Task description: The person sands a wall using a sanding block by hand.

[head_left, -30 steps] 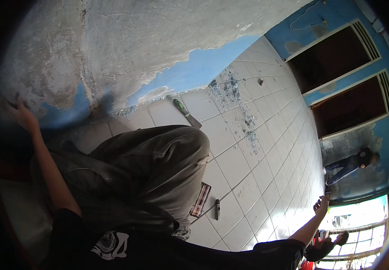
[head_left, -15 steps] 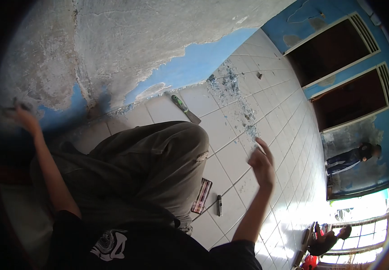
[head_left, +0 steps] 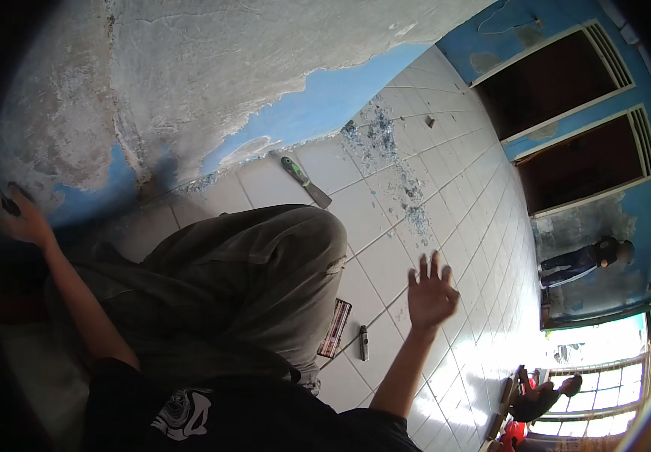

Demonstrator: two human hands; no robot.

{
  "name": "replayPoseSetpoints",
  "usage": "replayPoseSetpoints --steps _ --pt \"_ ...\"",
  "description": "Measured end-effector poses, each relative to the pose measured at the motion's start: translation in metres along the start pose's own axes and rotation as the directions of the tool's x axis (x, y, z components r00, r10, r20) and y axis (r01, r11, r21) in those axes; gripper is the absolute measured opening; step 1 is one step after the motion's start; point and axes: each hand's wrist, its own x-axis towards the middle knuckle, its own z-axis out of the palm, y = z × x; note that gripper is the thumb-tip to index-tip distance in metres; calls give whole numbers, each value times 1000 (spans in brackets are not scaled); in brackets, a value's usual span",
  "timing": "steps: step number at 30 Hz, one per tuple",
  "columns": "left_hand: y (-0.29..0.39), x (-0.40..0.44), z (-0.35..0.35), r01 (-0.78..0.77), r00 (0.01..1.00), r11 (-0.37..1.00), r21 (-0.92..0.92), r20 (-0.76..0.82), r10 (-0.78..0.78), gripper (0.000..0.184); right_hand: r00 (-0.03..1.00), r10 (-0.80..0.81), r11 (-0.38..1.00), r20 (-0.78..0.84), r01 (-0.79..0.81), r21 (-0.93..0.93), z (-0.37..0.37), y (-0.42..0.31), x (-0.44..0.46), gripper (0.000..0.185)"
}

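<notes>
My left hand (head_left: 28, 220) is at the far left, close to the blue and grey wall. Its fingers are closed round a small dark object (head_left: 10, 205) whose kind I cannot make out in the shadow. Above the tiled floor, my right hand (head_left: 432, 300) hangs open with its fingers spread and nothing in them. A putty knife (head_left: 305, 181) with a green and black handle lies on the tiles by the foot of the wall, beyond my knee. Much of the wall (head_left: 212, 83) is bare grey plaster, and blue paint (head_left: 318, 102) remains along its lower part.
Blue paint flakes (head_left: 397, 162) litter the floor. A patterned flat case (head_left: 334, 328) and a small dark grey item (head_left: 364, 343) lie beside my leg. One person (head_left: 585, 261) stands at the far wall; another (head_left: 540, 399) sits near the bright window. Two dark doorways (head_left: 555, 83) stand beyond.
My right hand has turned and its fingers have spread apart. My left hand has moved slightly down and left near the wall, still closed on the dark object. The view has shifted slightly.
</notes>
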Motion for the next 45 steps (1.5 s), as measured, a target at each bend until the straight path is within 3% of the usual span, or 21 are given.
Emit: replayPoseSetpoints --steps 3,5,7,10,12,13,14,17,19,20,22,25,27,29,32,36,37,39,42,43,45 --pt "-32 2 3 31 1000 991 130 -8 -30 45 998 -57 998 4 57 -1 -16 -23 -14 31" --pt "-39 5 1 41 999 997 66 -8 -41 48 996 -85 996 -21 85 11 -21 -26 -17 32" --pt "-40 5 0 63 998 998 27 -16 -62 49 995 -62 995 75 55 84 -15 -14 -8 34" --pt "-34 1 -2 137 990 991 3 22 -137 50 992 68 984 103 -84 155 10 29 10 33" --pt "-25 -6 1 195 978 981 -6 74 -194 51 950 203 975 236 -219 41 33 59 26 39" --pt "-22 -10 4 230 961 973 22 151 -231 49 947 267 951 179 -289 108 55 72 29 22" --pt "-19 -13 6 261 937 964 54 225 -267 48 911 303 938 281 -338 82 69 84 36 15" --pt "16 -15 7 179 944 979 -95 298 -144 44 833 358 893 423 -438 107 95 124 49 13" --pt "2 -17 0 150 944 988 43 291 -156 42 754 439 818 489 -560 131 100 146 51 13" --pt "-27 -15 -3 445 837 889 107 305 -455 41 743 458 804 487 -581 130 98 155 51 13" --pt "-55 -14 -11 632 729 750 196 177 -661 37 749 459 803 478 -580 137 99 157 51 14" --pt "-59 -11 -10 566 765 800 199 233 -600 37 739 477 771 476 -612 177 98 158 51 17" --pt "-20 -15 -2 651 686 739 175 282 -671 39 764 478 772 433 -600 208 98 158 50 18" --pt "50 -15 0 514 788 854 81 348 -508 39 776 461 781 431 -585 218 96 159 49 19" --pt "79 -24 7 405 854 907 111 308 -419 35 791 427 793 439 -560 239 96 163 47 18" --pt "-47 -26 1 554 766 827 98 330 -552 32 788 434 817 436 -548 178 92 164 47 16" --pt "-109 -34 3 718 673 687 -112 365 -644 31 795 433 820 425 -543 180 92 164 47 16" --pt "-128 -39 8 824 567 480 -301 430 -703 29 781 442 808 442 -560 182 96 164 48 15" --pt "10 -23 5 565 786 825 0 303 -539 29 774 456 806 439 -569 165 96 164 49 15" --pt "42 -22 6 565 786 825 2 300 -540 29 769 463 806 441 -572 151 96 164 50 15" --pt "71 -25 9 394 905 915 -88 210 -370 30 771 457 810 444 -567 152 97 164 47 15"
